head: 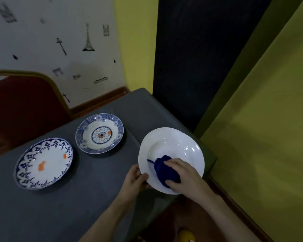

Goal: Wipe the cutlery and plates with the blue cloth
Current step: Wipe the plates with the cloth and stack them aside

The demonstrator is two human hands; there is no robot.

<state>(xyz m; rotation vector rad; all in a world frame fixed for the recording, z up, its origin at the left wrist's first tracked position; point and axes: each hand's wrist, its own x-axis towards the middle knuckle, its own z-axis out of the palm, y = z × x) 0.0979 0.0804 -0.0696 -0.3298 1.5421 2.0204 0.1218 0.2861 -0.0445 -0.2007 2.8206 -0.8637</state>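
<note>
Red chair [23,109]: far left of the hands, behind the table, cut off by the left edge so only part of its padded back and gold frame shows.
Scalloped plate [43,163]: flat on the grey table [68,206], well to the left of the left hand's fingers; blue border, orange smears near its middle and one near its right rim.
Floral plate [99,133]: on the table up and to the left of the fingers, just beside the scalloped plate but apart from it; a small orange mark sits right of its centre pattern.
Left hand [134,179]: fingers closed on the near left rim of the white plate, thumb on top of the rim, the other fingers hidden under it.
White plate [175,147]: tilted, over the table's right corner; dim light makes it hard to tell whether its far rim touches the table.
Blue cloth [162,167]: bunched in the plate's lower bowl, a thin tail sticking out left of the fingers; its near side is covered by the right hand.
Right hand [182,175]: fingers curled over the cloth and gripping it, pressing it to the plate.
Yellow object [186,235]: below the forearms at the bottom edge, cut off and too blurred to identify.
Cutlery: cannot be made out anywhere.
</note>
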